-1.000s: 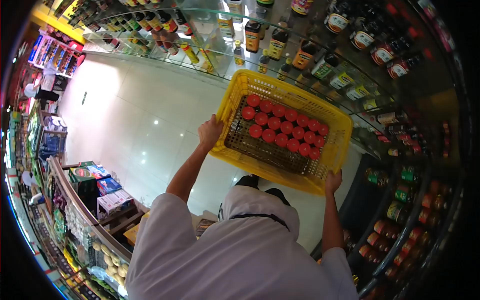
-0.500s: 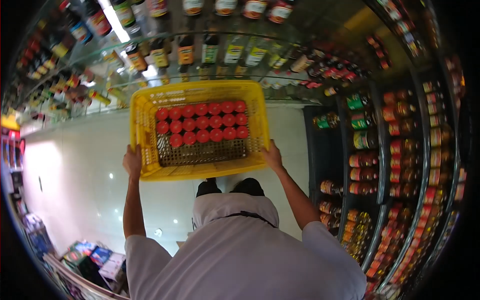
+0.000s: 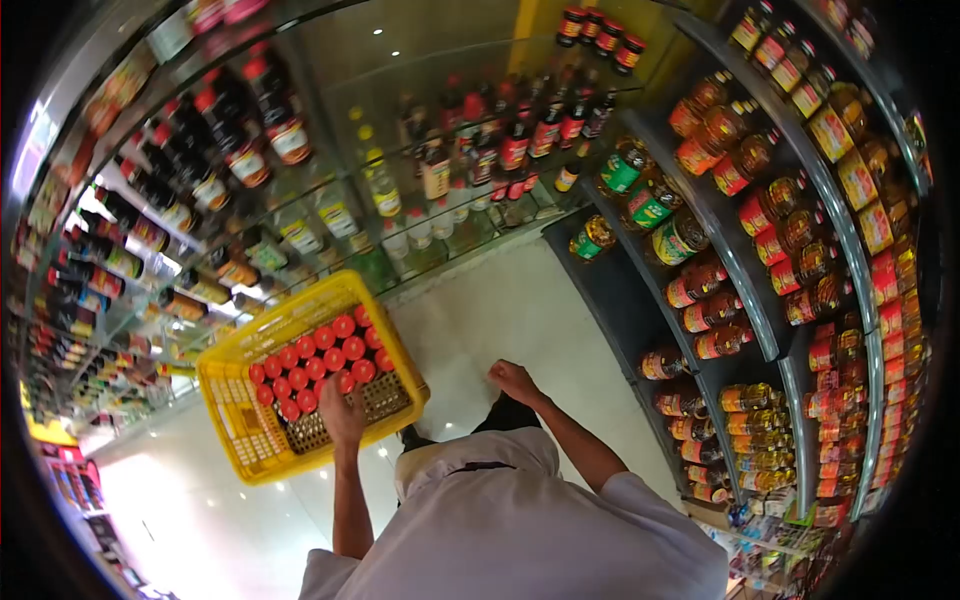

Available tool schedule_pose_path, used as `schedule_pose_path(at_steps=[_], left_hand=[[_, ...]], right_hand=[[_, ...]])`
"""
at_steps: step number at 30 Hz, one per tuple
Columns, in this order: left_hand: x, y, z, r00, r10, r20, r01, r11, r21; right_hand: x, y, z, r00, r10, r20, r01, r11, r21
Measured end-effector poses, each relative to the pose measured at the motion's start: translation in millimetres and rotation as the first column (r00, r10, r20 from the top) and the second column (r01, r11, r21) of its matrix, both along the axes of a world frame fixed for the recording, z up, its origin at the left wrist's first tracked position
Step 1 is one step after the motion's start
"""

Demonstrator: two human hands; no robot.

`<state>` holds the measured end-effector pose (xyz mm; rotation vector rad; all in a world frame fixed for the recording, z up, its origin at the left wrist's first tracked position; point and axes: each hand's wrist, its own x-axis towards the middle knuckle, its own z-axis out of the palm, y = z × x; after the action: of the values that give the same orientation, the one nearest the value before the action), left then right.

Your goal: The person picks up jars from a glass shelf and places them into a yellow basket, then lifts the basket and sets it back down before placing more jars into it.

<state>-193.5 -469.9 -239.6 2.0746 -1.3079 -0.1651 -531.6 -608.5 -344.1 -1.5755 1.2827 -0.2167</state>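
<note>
A yellow plastic crate (image 3: 236,440) with perforated walls stands at the left, in front of the glass shelves. Inside it, several red-capped containers (image 3: 323,337) are packed in rows, and part of its latticed bottom shows. My left hand (image 3: 342,412) is over the crate's near side, close to the red caps, with its fingers a little apart and nothing visible in it. To the right of the crate, my right hand (image 3: 512,380) hangs free above the floor, its fingers curled in and no object showing.
Glass shelves (image 3: 440,262) with sauce bottles (image 3: 515,140) run along the far side and the left. A dark shelf rack (image 3: 620,320) on the right holds several oil bottles (image 3: 722,340). Pale tiled floor (image 3: 480,300) lies between the crate and the rack.
Both hands have let go of the crate's sides. The left hand has moved over the crate, and the right hand has come away from it. The view has turned, so the crate appears lower left.
</note>
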Motion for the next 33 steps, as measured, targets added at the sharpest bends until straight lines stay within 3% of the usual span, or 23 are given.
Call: schedule_pose_path(at_steps=[4, 6, 9, 10, 15, 17, 19, 21, 23, 27, 29, 31, 33], left_hand=[[-70.8, -95.3, 27.6, 0.979, -0.184, 0.087, 0.175, 0.979, 0.104], [-91.5, -138.0, 28.3, 0.957, -0.288, 0.021, 0.286, 0.955, 0.082], [-136.4, -193.4, 66.8, 0.944, -0.325, 0.05, 0.313, 0.936, 0.162], [-147.2, -207.3, 68.1, 0.936, -0.347, 0.065, 0.341, 0.937, 0.078], [-176.7, -285.0, 100.9, 0.882, -0.463, 0.086, 0.468, 0.882, -0.052], [-179.8, -319.0, 119.6, 0.928, -0.372, -0.007, 0.369, 0.923, -0.111], [-183.0, -355.5, 140.6, 0.924, -0.376, -0.074, 0.358, 0.915, -0.185], [-186.9, -394.5, 158.3, 0.913, -0.383, -0.139, 0.339, 0.904, -0.26], [-190.4, -438.6, 172.6, 0.856, -0.449, -0.257, 0.37, 0.878, -0.304], [-192.7, -552.4, 170.9, 0.836, -0.531, -0.136, 0.465, 0.819, -0.337], [-195.9, -621.4, 157.2, 0.828, -0.56, -0.042, 0.516, 0.788, -0.335], [-192.0, -687.5, 139.8, 0.83, -0.545, -0.117, 0.503, 0.822, -0.267], [-189.4, -751.6, 121.3, 0.877, -0.481, -0.016, 0.465, 0.856, -0.225]], right_hand=[[-83.2, -21.6, -6.1, 0.97, -0.23, 0.079, 0.226, 0.972, 0.057], [-132.2, -22.5, -32.1, 0.913, -0.368, 0.176, 0.369, 0.929, 0.028], [-187.3, -29.7, -35.6, 0.816, -0.533, 0.223, 0.523, 0.846, 0.106], [-196.2, -35.8, -29.1, 0.791, -0.583, 0.186, 0.573, 0.812, 0.107], [-208.0, -99.2, -16.4, 0.769, -0.567, 0.295, 0.587, 0.809, 0.025], [-198.3, -135.1, -11.6, 0.77, -0.494, 0.404, 0.58, 0.807, -0.117], [-178.9, -173.1, 37.8, 0.836, -0.407, 0.368, 0.517, 0.81, -0.277], [-160.1, -212.0, 97.8, 0.827, -0.317, 0.464, 0.478, 0.831, -0.284], [-147.3, -253.6, 137.9, 0.852, -0.238, 0.467, 0.449, 0.79, -0.417], [-116.9, -349.6, 204.1, 0.843, -0.2, 0.5, 0.486, 0.684, -0.544], [-104.4, -409.3, 223.6, 0.855, -0.149, 0.496, 0.485, 0.567, -0.666], [-90.8, -467.3, 239.0, 0.886, -0.18, 0.427, 0.451, 0.544, -0.708], [-81.8, -519.5, 238.9, 0.905, -0.214, 0.367, 0.424, 0.524, -0.739]])
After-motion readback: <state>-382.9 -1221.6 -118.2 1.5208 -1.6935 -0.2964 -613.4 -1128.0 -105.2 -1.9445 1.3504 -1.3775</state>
